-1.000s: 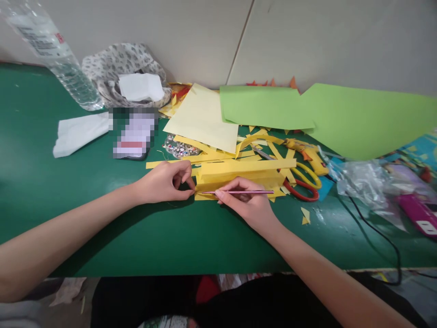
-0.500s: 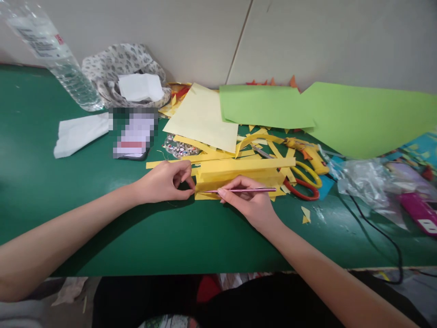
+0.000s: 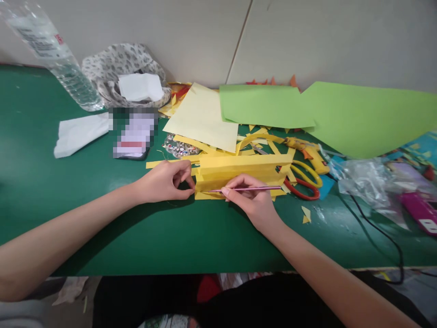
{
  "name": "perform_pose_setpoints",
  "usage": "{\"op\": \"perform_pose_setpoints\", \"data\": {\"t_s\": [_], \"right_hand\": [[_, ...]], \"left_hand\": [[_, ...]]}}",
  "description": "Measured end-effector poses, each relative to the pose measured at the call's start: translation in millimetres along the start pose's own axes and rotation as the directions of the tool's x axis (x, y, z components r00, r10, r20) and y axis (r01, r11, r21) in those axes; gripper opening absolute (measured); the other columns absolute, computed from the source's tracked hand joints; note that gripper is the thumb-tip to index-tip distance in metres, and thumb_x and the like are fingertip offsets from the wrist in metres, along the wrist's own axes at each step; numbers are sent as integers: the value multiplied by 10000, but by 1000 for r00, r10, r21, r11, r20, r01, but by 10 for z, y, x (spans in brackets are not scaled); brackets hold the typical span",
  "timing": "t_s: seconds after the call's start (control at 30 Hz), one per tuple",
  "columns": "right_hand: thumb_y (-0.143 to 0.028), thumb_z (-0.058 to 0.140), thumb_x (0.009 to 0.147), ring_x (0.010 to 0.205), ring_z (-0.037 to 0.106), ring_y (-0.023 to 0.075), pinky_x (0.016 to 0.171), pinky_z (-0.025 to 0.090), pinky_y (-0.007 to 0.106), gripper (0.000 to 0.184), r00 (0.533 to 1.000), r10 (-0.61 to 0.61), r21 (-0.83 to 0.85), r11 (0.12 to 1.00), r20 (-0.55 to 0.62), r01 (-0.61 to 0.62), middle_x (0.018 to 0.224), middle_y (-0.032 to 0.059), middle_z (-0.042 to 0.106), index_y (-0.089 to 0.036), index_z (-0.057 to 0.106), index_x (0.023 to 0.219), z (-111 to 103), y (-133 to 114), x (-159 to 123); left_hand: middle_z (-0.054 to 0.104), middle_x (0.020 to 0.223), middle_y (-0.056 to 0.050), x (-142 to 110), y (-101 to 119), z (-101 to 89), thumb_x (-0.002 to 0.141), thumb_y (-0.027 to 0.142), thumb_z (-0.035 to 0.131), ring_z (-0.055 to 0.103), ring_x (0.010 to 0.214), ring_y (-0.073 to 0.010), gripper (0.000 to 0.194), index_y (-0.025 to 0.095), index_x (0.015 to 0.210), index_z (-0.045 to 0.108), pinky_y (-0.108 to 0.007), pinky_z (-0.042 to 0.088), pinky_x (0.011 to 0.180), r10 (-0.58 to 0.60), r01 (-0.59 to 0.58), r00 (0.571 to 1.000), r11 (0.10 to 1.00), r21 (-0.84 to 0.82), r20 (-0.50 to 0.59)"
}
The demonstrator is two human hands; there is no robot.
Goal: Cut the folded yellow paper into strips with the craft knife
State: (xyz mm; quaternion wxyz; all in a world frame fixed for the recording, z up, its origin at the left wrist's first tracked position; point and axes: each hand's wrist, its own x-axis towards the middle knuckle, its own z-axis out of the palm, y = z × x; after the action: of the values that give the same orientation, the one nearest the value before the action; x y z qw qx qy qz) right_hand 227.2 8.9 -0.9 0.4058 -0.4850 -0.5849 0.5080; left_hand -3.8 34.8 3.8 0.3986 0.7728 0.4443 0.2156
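Observation:
A folded piece of yellow paper [image 3: 235, 168] lies on the green table, its upper flap raised along the length. At its left end my left hand [image 3: 169, 181] pinches the edge between thumb and fingertips. My right hand [image 3: 251, 198] holds a slim, shiny pink pen-like stick [image 3: 262, 188] almost level. The stick's thin tip points left, over the lower strip of the paper near the crease; I cannot tell whether it touches. My right fingers rest over the paper's front part and hide some of it.
Scissors [image 3: 305, 190] and a yellow glue gun [image 3: 309, 157] lie right of the paper. Behind are cream paper [image 3: 205, 116], green sheets [image 3: 266, 107] and yellow scraps. A phone [image 3: 134, 136], tissue [image 3: 80, 134], bottle [image 3: 64, 64] and cloth basket [image 3: 109, 66] stand left; a black cable [image 3: 375, 232] runs right.
My right hand has slid a little to the right with the pink stick along the paper. The raised yellow flap has shifted slightly and looks wider. My left hand stays put.

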Motion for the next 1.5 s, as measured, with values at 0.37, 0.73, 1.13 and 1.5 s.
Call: {"op": "perform_pose_setpoints", "data": {"t_s": [0.37,0.73,1.13,1.5], "right_hand": [[-386,759,710,627,664,172,618,559,325,223,999,33,-11,999,29,-33,669,30,691,-194,644,711,32,-10,-19],[-358,745,702,574,597,143,545,484,289,225,999,35,-16,999,6,-35,607,1,631,-195,596,661,27,-9,-6],[-362,759,713,592,618,149,584,510,300,214,999,39,32,999,-3,-39,618,1,643,-199,621,702,15,8,-21],[-359,755,706,569,588,134,558,489,284,233,999,33,11,999,8,-33,596,-7,618,-196,593,668,-4,3,10]], "left_hand": [[722,764,5,-5,-31,9,683,177,628,416,461,-39,359,211,659,272,-189,354,455,8,-8,1000,1000,-23,-2],[707,715,15,-8,-3,-4,689,188,621,504,489,-59,368,213,647,257,-195,354,465,-2,2,1000,1000,9,-3],[717,746,7,-7,-15,1,683,174,626,465,474,-50,369,214,651,260,-199,354,465,-4,4,1000,1000,-19,-1],[723,760,7,-5,-36,2,692,181,642,469,483,-52,382,213,654,263,-194,360,468,-7,8,1000,1000,-12,4]]}}
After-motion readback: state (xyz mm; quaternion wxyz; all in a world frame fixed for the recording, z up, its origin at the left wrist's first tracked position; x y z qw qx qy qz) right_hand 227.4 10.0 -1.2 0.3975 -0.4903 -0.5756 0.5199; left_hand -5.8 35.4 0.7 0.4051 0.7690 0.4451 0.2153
